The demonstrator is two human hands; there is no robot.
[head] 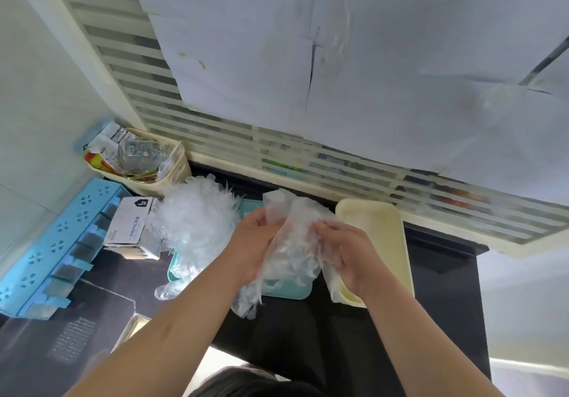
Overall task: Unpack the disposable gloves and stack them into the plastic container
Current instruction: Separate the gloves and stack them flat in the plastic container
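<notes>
A bundle of clear disposable gloves (292, 242) hangs between both hands above the teal plastic container (289, 290). My left hand (251, 242) grips the bundle's left side, and my right hand (348, 255) grips its right side with fingers curled into the film. Some gloves droop over the container's front edge. A larger fluffy heap of clear gloves (197, 224) lies over the container's left end. The white glove box (131, 227) stands open just left of the heap.
A cream lid or tray (378, 236) lies right of the container on the black counter (308, 335). A cream bin (172, 168) with a glass jar and packets sits at the back left. A blue rack (55, 242) runs along the left wall.
</notes>
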